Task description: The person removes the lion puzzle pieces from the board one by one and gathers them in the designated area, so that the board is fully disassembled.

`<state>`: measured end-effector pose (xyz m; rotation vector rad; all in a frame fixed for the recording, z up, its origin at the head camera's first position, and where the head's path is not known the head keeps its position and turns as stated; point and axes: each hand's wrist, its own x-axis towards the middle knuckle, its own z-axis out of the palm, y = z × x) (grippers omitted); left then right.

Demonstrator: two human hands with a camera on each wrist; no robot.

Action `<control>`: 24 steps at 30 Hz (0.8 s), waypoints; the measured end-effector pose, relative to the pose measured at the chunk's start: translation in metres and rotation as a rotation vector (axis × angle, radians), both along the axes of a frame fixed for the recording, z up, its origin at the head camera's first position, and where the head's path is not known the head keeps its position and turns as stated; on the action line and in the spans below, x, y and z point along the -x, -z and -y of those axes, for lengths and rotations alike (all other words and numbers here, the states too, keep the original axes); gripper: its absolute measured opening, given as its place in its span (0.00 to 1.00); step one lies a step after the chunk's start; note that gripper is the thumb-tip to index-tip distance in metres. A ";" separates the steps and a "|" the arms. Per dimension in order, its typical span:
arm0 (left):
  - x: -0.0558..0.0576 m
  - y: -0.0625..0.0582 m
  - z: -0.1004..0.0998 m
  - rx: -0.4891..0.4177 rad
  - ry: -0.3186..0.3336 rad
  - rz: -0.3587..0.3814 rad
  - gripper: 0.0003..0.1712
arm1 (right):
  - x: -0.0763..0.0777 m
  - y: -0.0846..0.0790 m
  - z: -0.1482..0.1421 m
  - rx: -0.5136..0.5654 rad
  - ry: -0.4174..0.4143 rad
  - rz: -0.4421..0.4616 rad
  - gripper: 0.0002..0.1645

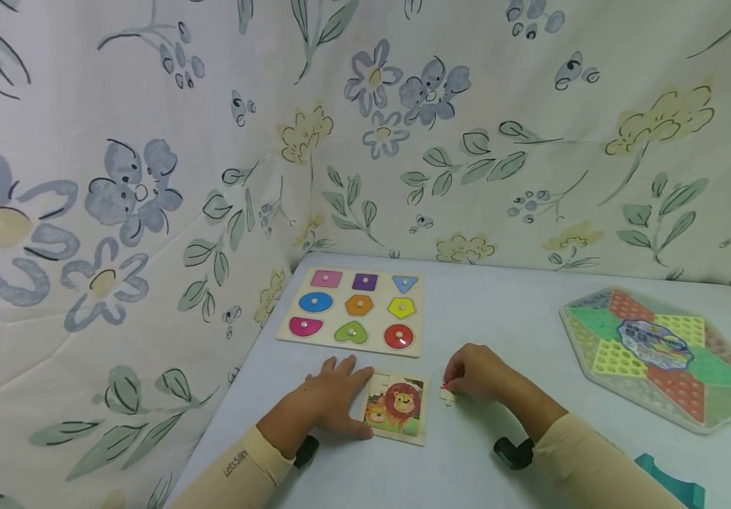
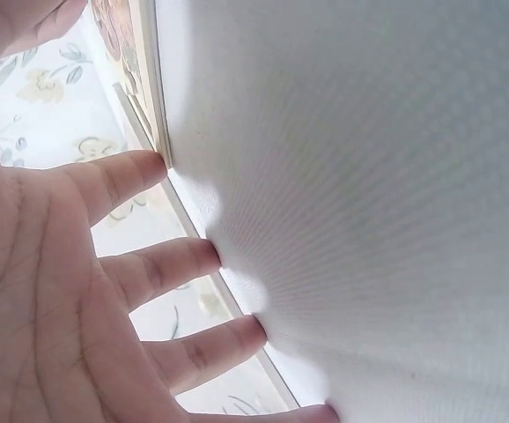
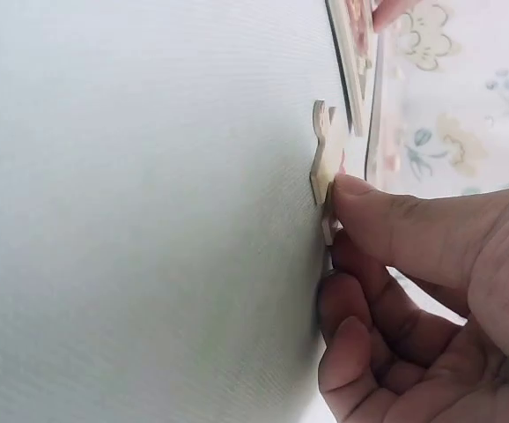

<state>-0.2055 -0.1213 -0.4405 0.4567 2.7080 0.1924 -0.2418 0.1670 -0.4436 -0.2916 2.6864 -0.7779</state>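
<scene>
A small wooden jigsaw puzzle (image 1: pixel 396 437) with a lion picture lies flat on the table in the head view; a bare wood patch shows at its upper left. My left hand (image 1: pixel 334 396) is spread along its left side, thumb at the lower corner and index finger at the upper one. In the left wrist view, the fingertips (image 2: pixel 203 254) rest on the white tabletop. Just right of the puzzle, my right hand (image 1: pixel 480 371) pinches a pale jigsaw piece (image 1: pixel 447 397) with some red on it, low over the table. The right wrist view shows the piece (image 3: pixel 327 154) tilted at the thumb tip.
Behind the puzzle lies a shape board (image 1: pixel 284 336) with colourful knobbed pieces. A hexagonal game board (image 1: pixel 604 367) sits at the right, and a teal object (image 1: pixel 671 484) at the lower right edge. Floral cloth (image 1: pixel 365 177) hangs at the back and left.
</scene>
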 end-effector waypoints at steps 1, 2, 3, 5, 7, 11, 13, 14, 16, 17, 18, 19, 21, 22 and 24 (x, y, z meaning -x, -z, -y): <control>0.000 0.000 0.000 0.000 0.000 -0.001 0.60 | -0.001 0.001 0.000 -0.003 -0.001 -0.011 0.07; -0.001 0.000 0.000 0.001 0.000 -0.001 0.60 | -0.001 0.002 0.001 -0.006 -0.001 -0.020 0.07; -0.001 -0.001 0.001 0.001 0.000 -0.003 0.60 | -0.002 0.002 0.001 -0.008 0.001 -0.027 0.07; -0.001 -0.001 0.001 0.001 0.000 -0.004 0.60 | -0.003 0.002 0.001 -0.009 0.003 -0.034 0.07; -0.001 -0.001 0.001 0.003 -0.001 -0.004 0.60 | -0.003 0.002 0.001 -0.012 0.002 -0.032 0.08; -0.002 0.000 0.001 0.001 0.000 -0.002 0.59 | -0.002 -0.001 0.003 -0.036 -0.008 -0.034 0.04; -0.002 0.000 0.001 0.001 0.001 -0.003 0.59 | -0.002 -0.004 0.007 -0.053 -0.006 -0.038 0.03; -0.002 0.000 0.000 0.002 0.000 -0.005 0.59 | -0.002 -0.006 0.011 -0.062 -0.004 -0.043 0.04; -0.003 0.000 0.000 0.005 -0.001 -0.007 0.59 | -0.003 -0.008 0.021 -0.075 -0.003 -0.053 0.08; -0.004 0.000 0.001 0.007 -0.002 -0.008 0.59 | -0.004 -0.009 0.027 -0.078 -0.007 -0.058 0.09; -0.004 0.000 0.001 0.008 -0.002 -0.007 0.59 | -0.006 -0.009 0.033 -0.077 -0.011 -0.059 0.11; -0.004 0.000 0.001 0.010 -0.003 -0.007 0.59 | -0.007 -0.009 0.040 -0.079 -0.023 -0.065 0.13; -0.004 0.000 0.001 0.011 -0.005 -0.003 0.59 | -0.010 -0.006 0.051 -0.081 -0.052 -0.087 0.15; -0.004 0.000 0.001 0.010 -0.006 -0.001 0.59 | -0.012 -0.005 0.057 -0.084 -0.068 -0.100 0.16; -0.004 0.000 0.001 0.008 -0.006 0.002 0.59 | -0.015 -0.001 0.065 -0.087 -0.093 -0.135 0.18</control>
